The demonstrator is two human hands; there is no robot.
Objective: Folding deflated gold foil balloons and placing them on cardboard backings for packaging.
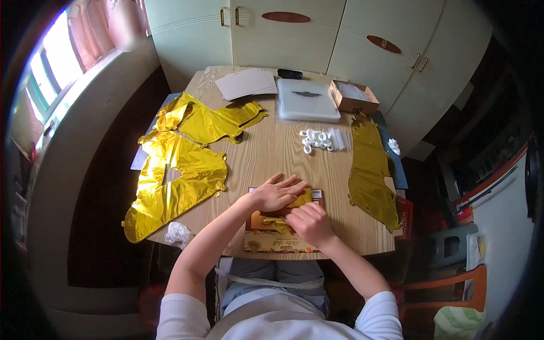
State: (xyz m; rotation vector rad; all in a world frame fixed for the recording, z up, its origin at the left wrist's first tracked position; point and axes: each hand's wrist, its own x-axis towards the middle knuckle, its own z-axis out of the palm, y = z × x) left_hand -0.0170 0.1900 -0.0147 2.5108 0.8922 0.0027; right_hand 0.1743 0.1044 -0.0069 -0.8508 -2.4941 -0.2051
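Lying open, left hand [279, 194], twelve o'clock on card [269, 242]; right hand [310, 224], three o'clock, curled, hold unclear; slippage could crease foil [276, 225].

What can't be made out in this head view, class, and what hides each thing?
In the head view:
Middle of the printed card: partly hidden beneath the left hand and right hand.
What the right hand grips, if anything: hidden by the curled hand itself.
Contents of the cardboard box: too small to identify.
Pale shape beside the curtain: blurred.
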